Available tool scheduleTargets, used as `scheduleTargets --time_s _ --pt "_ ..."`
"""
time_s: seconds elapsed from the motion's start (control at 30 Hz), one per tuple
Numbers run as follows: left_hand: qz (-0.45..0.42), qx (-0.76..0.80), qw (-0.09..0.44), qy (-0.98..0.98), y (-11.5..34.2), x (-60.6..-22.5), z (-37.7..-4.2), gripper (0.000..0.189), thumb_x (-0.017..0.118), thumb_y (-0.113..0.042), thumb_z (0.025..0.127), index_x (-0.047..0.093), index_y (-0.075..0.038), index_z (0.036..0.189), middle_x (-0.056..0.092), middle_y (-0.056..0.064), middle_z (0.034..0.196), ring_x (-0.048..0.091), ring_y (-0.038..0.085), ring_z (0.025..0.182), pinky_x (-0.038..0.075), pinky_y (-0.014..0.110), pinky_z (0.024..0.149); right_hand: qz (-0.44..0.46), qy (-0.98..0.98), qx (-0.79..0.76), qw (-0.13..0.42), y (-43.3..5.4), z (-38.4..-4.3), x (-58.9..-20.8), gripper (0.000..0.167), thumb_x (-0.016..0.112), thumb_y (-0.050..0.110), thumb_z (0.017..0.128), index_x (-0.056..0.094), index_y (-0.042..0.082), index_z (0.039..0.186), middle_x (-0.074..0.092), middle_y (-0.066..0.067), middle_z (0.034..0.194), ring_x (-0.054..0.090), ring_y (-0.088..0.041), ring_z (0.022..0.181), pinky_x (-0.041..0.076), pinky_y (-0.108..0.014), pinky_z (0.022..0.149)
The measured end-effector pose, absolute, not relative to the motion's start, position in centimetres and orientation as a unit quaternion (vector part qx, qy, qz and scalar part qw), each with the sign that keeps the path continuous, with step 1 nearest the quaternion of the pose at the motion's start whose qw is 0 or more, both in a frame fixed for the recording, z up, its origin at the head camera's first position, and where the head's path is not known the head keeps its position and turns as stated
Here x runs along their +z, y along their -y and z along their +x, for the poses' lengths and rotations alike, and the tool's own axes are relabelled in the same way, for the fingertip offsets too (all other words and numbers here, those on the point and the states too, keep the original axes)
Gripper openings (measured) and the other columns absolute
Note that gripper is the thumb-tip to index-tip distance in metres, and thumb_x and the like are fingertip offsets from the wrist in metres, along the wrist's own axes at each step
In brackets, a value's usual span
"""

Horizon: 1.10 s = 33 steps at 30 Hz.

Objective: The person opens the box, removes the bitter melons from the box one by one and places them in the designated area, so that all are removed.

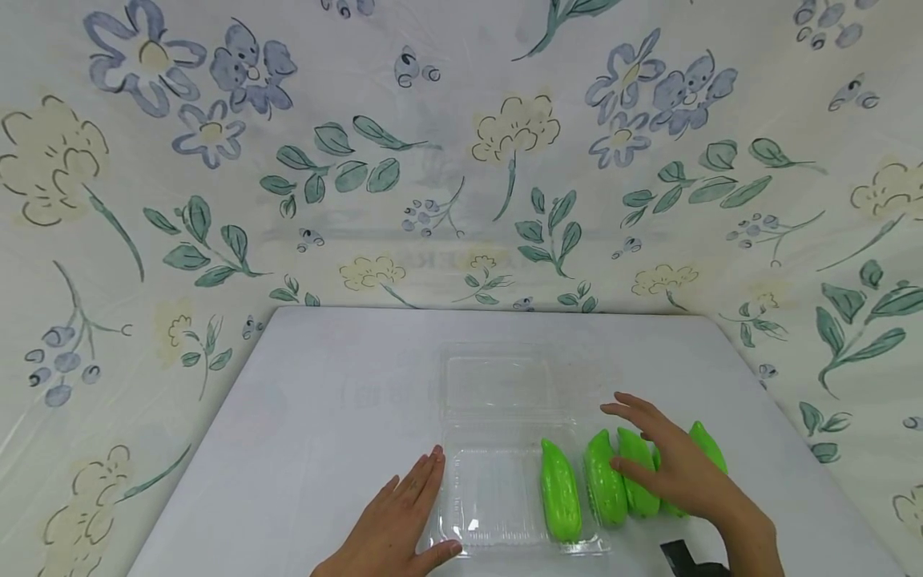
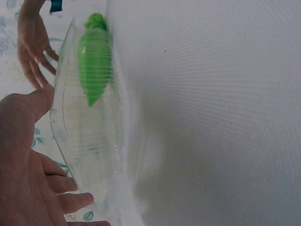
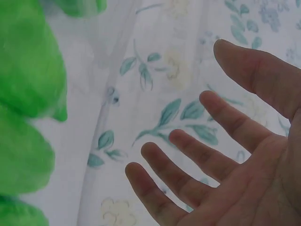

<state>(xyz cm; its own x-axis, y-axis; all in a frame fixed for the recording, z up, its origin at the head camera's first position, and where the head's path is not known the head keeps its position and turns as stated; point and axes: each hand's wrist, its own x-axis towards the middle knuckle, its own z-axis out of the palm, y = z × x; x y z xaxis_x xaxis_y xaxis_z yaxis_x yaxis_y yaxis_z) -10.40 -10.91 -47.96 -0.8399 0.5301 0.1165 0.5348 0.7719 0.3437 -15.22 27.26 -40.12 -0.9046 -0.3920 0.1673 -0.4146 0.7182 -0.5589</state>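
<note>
A clear plastic clamshell box (image 1: 490, 493) lies unfolded on the white table, its lid half (image 1: 497, 383) on the far side. One glossy bright green, pointed vegetable-shaped piece (image 1: 561, 497) is inside, along the right wall. My left hand (image 1: 397, 513) rests against the box's left rim, fingers straight and thumb at the near corner; the left wrist view shows the thumb and fingers along the clear wall (image 2: 63, 129). To the right of the box, several like green pieces (image 1: 606, 485) lie in a row. Over them hovers my right hand (image 1: 681, 469), fingers spread, palm holding nothing (image 3: 235, 165).
The white tabletop (image 1: 303, 449) stretches to the left and behind the box. Flower-printed cloth (image 1: 447, 160) hangs beyond the table's back edge and along its sides. A dark object (image 1: 685, 559) shows near the right forearm at the bottom of the head view.
</note>
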Motion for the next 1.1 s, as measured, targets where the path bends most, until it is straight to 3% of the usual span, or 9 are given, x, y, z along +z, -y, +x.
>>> scheduleTargets --time_s 0.17,0.43,0.6,0.73,0.93,1.1 --pt "-0.277 -0.187 -0.003 0.943 11.0 -47.8 -10.3 0.098 0.056 -0.064 0.09 0.024 0.005 0.153 0.025 0.016 0.159 0.031 0.03 0.142 0.04 0.058 0.1 0.25 0.911 0.327 -0.004 -25.3 -15.3 -40.3 0.064 0.076 0.029 0.088 0.046 0.03 0.144 0.04 -0.003 0.151 0.046 -0.029 0.131 0.051 -0.046 0.09" --pt "-0.28 -0.18 0.005 0.943 10.9 -47.9 -10.3 0.098 0.054 -0.065 0.091 0.024 0.005 0.152 0.025 0.016 0.159 0.032 0.03 0.142 0.041 0.057 0.099 0.279 0.888 0.36 -0.063 -22.4 -15.1 -41.2 0.071 0.077 0.022 0.087 0.041 0.033 0.147 0.036 0.001 0.152 0.043 -0.026 0.134 0.048 -0.046 0.095" --pt "-0.281 -0.179 0.015 0.943 10.9 -48.0 -10.2 0.097 0.056 -0.064 0.091 0.025 0.005 0.152 0.026 0.016 0.159 0.032 0.03 0.142 0.041 0.057 0.099 0.3 0.884 0.349 -0.075 -20.8 -14.8 -42.0 0.066 0.074 0.035 0.089 0.043 0.028 0.147 0.036 0.003 0.152 0.042 -0.026 0.135 0.046 -0.046 0.098" --pt "-0.278 -0.178 0.012 0.944 10.8 -48.1 -10.3 0.098 0.055 -0.065 0.09 0.025 0.005 0.153 0.026 0.016 0.158 0.032 0.029 0.142 0.042 0.057 0.099 0.3 0.893 0.322 -0.089 -19.9 -14.7 -42.6 0.064 0.072 0.042 0.089 0.044 0.033 0.146 0.036 0.005 0.152 0.041 -0.025 0.136 0.043 -0.049 0.101" --pt "-0.278 -0.178 0.012 0.944 10.8 -48.1 -10.4 0.098 0.055 -0.065 0.09 0.026 0.005 0.152 0.027 0.016 0.158 0.032 0.03 0.142 0.042 0.056 0.098 0.28 0.901 0.303 -0.133 -18.9 -14.6 -43.2 0.064 0.076 0.038 0.086 0.047 0.035 0.143 0.039 -0.004 0.152 0.044 -0.029 0.133 0.044 -0.054 0.098" --pt "-0.271 -0.174 0.004 0.947 10.9 -48.0 -10.4 0.099 0.053 -0.068 0.09 0.026 0.003 0.153 0.026 0.014 0.159 0.032 0.028 0.142 0.041 0.056 0.099 0.291 0.905 0.283 -0.128 -18.5 -14.5 -43.9 0.065 0.079 0.033 0.083 0.051 0.025 0.141 0.042 -0.01 0.149 0.045 -0.031 0.132 0.044 -0.055 0.098"
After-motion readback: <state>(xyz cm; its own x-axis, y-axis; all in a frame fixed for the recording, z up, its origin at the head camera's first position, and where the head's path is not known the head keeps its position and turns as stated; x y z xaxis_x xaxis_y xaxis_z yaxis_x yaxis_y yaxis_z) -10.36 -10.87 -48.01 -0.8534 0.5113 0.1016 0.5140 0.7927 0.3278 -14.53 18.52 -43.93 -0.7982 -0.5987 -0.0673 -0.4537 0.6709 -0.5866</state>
